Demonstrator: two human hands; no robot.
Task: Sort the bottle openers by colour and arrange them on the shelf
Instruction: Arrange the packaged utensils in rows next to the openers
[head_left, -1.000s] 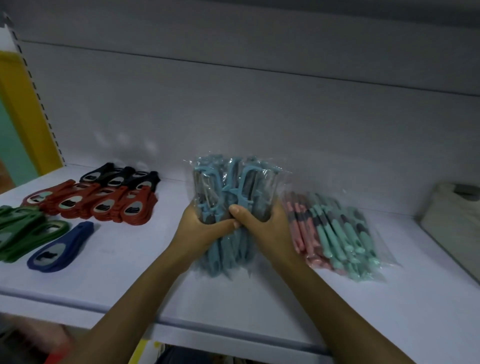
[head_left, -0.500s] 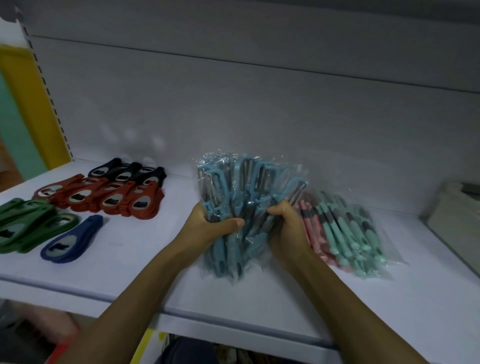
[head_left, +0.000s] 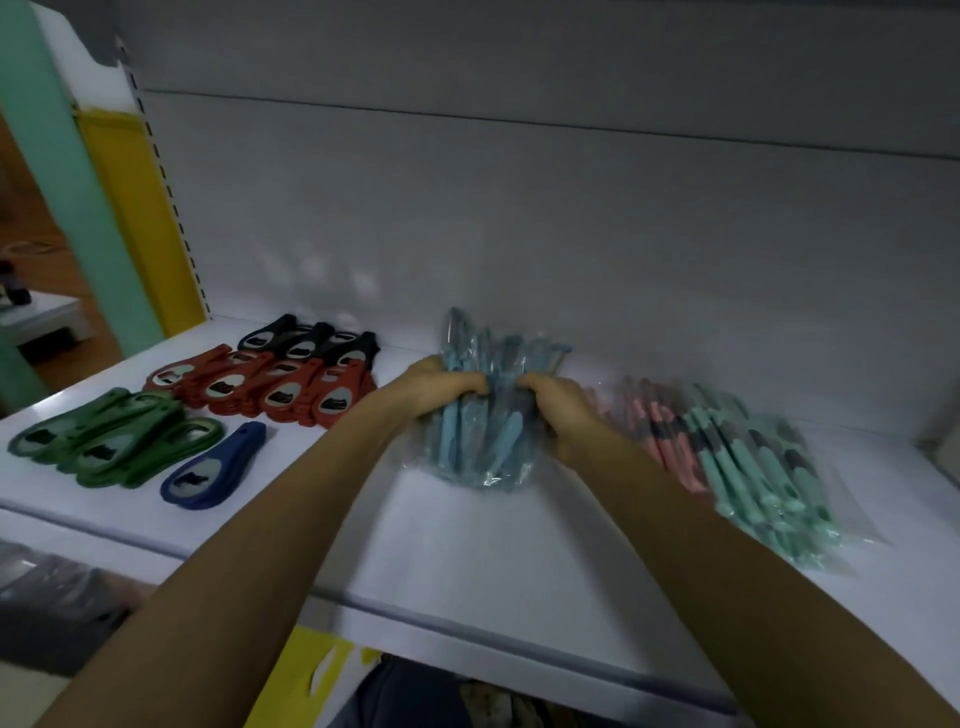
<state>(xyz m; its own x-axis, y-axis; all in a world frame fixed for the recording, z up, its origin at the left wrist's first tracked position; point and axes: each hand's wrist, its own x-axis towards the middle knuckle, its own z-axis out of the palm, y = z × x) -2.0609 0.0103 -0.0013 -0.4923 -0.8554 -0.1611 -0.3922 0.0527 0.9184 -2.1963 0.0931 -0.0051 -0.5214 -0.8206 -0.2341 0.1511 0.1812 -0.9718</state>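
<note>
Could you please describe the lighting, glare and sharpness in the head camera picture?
Head view: dim overall, with the white shelf brightest; faint glare patches on the back panel; the blue wrapped bundle looks soft, its plastic glinting; wide-angle distortion bows the shelf's front edge.

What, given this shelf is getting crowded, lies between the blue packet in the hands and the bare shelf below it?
Nothing visible. The left hand and right hand grip the blue packet directly; the shelf beneath it is bare, with red openers to its left and pink and green packets to its right.
</note>
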